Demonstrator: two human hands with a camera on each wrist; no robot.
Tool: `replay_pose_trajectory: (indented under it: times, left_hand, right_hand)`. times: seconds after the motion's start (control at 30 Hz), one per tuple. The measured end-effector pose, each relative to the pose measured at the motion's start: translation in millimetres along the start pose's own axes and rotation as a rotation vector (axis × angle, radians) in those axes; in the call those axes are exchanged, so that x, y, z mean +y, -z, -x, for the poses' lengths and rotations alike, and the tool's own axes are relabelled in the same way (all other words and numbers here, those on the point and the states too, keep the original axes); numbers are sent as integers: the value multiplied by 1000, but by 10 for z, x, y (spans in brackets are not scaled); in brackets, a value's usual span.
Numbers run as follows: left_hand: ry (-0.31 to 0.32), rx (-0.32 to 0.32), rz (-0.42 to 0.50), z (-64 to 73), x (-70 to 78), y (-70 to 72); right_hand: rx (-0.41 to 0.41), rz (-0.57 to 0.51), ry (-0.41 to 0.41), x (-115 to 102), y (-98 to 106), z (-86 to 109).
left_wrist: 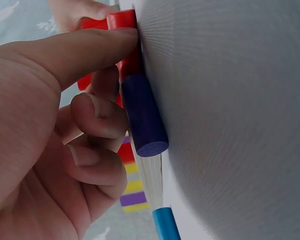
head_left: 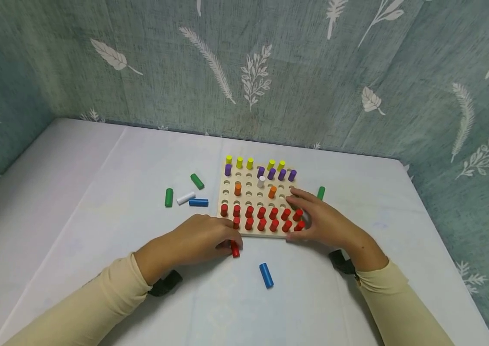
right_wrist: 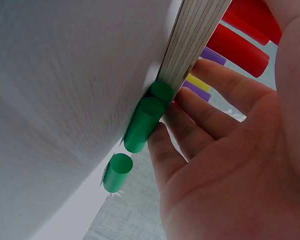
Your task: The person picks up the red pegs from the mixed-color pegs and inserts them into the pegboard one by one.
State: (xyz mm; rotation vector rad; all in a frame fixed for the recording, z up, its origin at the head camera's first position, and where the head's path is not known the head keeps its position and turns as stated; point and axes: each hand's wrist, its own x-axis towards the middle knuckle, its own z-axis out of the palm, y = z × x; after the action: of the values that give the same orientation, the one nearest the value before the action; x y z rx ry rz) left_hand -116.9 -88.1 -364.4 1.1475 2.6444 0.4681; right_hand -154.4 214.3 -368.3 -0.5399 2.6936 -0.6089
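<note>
A wooden pegboard (head_left: pixel 254 199) lies flat with rows of round holes. Two rows of red pegs (head_left: pixel 262 224) stand along its near side. My left hand (head_left: pixel 203 239) pinches a red peg (head_left: pixel 235 249) low over the tablecloth by the near left corner. Close by in the left wrist view, a dark purple-blue peg (left_wrist: pixel 144 117) lies along the board's edge, hidden from the head view. My right hand (head_left: pixel 324 221) rests at the board's right side, fingers extended and touching its edge. Green pegs (right_wrist: pixel 144 125) lie beside those fingertips in the right wrist view.
Yellow pegs (head_left: pixel 239 162), purple pegs (head_left: pixel 272 173), orange pegs (head_left: pixel 238 189) and a white peg (head_left: pixel 261 181) stand in the board. Left of it lie green (head_left: pixel 169 197), white (head_left: pixel 186 198) and blue pegs (head_left: pixel 199 203). Another blue peg (head_left: pixel 266 275) lies in front.
</note>
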Motion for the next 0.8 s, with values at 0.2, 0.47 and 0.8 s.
replay_pose_trajectory:
  times: [0.2,0.47,0.8]
  left_hand:
    - [10,-1,-7,-13,12,17]
    - [26,-25,17,-17,15,8]
    - [-17,37,25,-8,-2,14]
  right_hand:
    - [12,16,15,7,11,-5]
    - [-3,12,6,8,1,0]
    - [6,-3,25,9,0,1]
